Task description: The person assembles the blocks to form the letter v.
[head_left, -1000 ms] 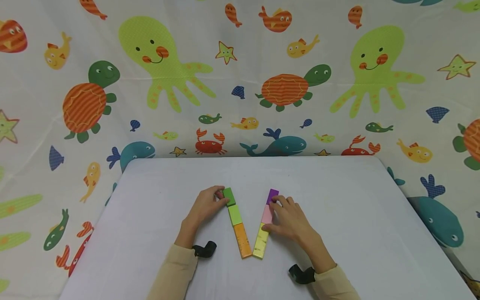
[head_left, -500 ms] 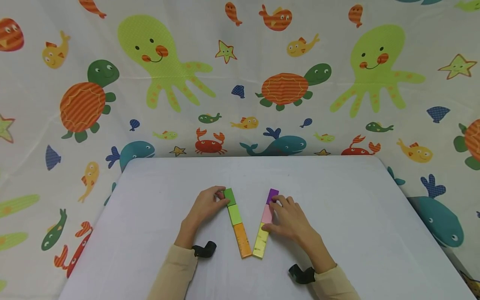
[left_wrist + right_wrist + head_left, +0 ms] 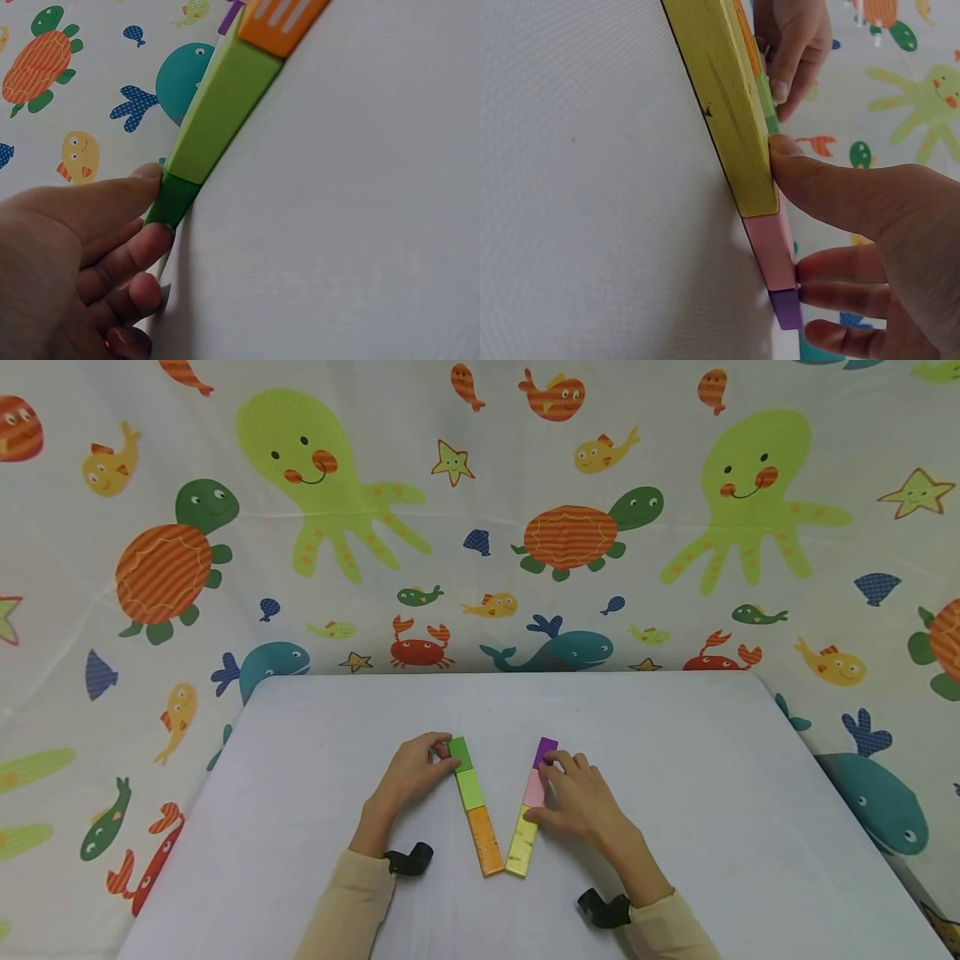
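Two rows of wooden blocks form a V on the white table, with near ends meeting. The left row holds an orange block [image 3: 486, 842], a light green block [image 3: 470, 790] and a dark green block [image 3: 460, 754]; the right row has a yellow block [image 3: 522, 843], a pink block [image 3: 534, 789] and a purple block [image 3: 544, 752]. My left hand [image 3: 414, 770] pinches the dark green block at its outer side and far end. Along the right row's outer side lies my right hand [image 3: 585, 792], thumb at the yellow block, fingertips touching the pink and purple ones.
The white table [image 3: 337, 718] ends at the back against a curtain [image 3: 480, 502] printed with sea animals. Black wrist cameras sit on both wrists, the left wrist camera [image 3: 411, 858] near the orange block.
The dark green block has shifted slightly to the right, more in line with the light green block. My right hand and its row have stayed put.
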A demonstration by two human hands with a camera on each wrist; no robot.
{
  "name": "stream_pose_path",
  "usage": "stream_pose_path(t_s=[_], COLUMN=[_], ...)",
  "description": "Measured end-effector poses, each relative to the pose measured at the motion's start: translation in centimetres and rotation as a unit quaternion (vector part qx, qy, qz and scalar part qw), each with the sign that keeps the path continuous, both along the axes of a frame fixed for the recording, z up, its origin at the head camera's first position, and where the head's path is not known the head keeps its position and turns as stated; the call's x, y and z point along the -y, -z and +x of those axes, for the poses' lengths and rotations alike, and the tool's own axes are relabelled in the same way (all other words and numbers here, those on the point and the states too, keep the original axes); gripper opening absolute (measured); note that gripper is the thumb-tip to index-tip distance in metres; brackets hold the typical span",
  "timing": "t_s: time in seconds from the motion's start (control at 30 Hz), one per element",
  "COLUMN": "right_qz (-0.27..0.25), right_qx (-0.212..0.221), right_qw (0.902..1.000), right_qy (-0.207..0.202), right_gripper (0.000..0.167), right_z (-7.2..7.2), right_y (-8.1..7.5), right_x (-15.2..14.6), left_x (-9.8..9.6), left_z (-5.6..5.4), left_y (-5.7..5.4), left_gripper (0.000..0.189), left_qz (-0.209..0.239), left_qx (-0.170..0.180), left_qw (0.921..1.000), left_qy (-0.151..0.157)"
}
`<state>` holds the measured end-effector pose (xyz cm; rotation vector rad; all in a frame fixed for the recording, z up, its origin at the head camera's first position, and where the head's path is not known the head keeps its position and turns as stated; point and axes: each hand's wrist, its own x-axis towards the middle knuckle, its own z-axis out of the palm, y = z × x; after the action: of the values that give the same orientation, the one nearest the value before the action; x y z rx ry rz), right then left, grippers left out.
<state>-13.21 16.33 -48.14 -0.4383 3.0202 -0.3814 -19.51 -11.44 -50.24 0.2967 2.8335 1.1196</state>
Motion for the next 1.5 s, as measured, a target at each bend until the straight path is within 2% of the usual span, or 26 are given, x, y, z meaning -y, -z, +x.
stream_pose_path(t_s=[1.27, 1.5], right_qz=[0.002, -0.004], right_qx=[-0.020, -0.032], right_qw=[0.9997, 0.9993], right_qy=[-0.015, -0.018], right_gripper=[0.075, 0.074], right_z=[-0.30, -0.30], right_y=[0.06, -0.06], right_x=[0.04, 0.05], left_x=[0.54, 0.68], left_z=[-0.13, 0.13], left_y=[0.46, 0.54], left_gripper=[0.047, 0.048], left_qz=[0.002, 0.019], left_qx=[-0.014, -0.013], left_qw=[0.9998, 0.9997], left_qy=[0.010, 0.007])
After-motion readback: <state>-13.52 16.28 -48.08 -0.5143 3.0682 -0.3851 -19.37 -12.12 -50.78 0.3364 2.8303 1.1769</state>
